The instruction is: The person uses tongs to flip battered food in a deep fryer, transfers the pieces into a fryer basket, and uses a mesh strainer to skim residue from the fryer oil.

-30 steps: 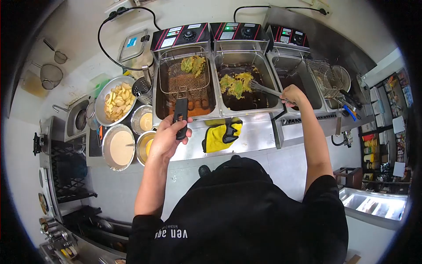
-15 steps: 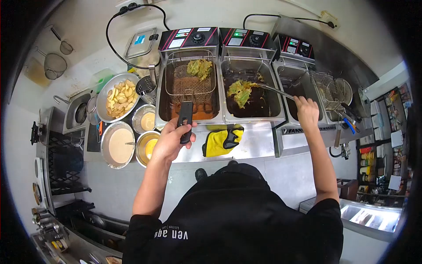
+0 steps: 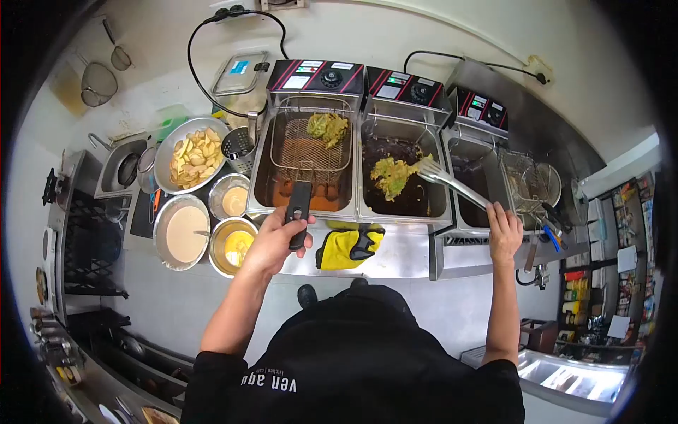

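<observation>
My left hand is closed round the black handle of a wire fryer basket, which sits over the left fryer's brown oil. Inside that basket, toward its far right corner, lies a greenish-yellow battered fritter. Metal tongs are in my right hand, reaching left over the middle fryer. Their tips meet the right edge of a second leafy battered fritter at the dark oil. Whether the tips pinch it or only touch it, I cannot tell.
Left of the fryers stand a bowl of sliced potatoes, a bowl of pale batter and smaller bowls. Yellow-and-black gloves lie below the fryers' front edge. A third fryer and wire strainers are at right.
The tongs' tips have come up into clear sight, and my right hand sits lower in view. The fritter there has shifted slightly. My left hand keeps the basket handle; the whole view has tilted.
</observation>
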Motion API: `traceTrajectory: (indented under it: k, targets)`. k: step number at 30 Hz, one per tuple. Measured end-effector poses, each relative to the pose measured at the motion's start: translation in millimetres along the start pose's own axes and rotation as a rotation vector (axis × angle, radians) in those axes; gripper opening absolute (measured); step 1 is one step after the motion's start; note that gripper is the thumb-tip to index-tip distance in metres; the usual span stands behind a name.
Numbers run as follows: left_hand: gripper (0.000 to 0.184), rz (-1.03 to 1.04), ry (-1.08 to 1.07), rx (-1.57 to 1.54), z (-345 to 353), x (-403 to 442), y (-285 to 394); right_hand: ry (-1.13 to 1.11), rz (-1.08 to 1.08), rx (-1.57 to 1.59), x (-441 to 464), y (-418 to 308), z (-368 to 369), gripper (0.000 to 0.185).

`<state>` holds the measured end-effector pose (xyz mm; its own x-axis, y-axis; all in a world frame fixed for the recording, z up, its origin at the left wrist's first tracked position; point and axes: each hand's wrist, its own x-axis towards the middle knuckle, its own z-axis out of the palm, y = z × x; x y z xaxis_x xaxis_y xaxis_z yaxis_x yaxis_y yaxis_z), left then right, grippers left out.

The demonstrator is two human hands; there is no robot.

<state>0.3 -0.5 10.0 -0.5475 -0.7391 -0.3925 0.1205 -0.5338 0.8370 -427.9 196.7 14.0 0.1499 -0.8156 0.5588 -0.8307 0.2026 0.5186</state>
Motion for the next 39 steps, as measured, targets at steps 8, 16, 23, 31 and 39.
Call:
traceTrajectory:
  k: [8, 16, 23, 31, 39]
  targets:
    - [0.030, -0.004, -0.010, 0.003, -1, 1, -1, 0.017, 0.038, -0.041, -11, 7, -2, 0.033]
    - [0.026, -0.006, -0.033, 0.027, -1, 1, 2, -0.123, 0.152, 0.078, 23, 7, -15, 0.028]
    - [0.022, -0.010, -0.027, 0.061, 1, 1, 4, -0.252, 0.310, 0.470, 130, -11, -59, 0.019]
    - [0.022, -0.001, -0.062, 0.031, -3, 2, 2, -0.551, 0.133, 0.412, 253, -74, -40, 0.024]
    - [0.024, -0.017, -0.050, 0.047, -3, 1, 4, -0.704, 0.019, 0.409, 315, -125, 12, 0.023]
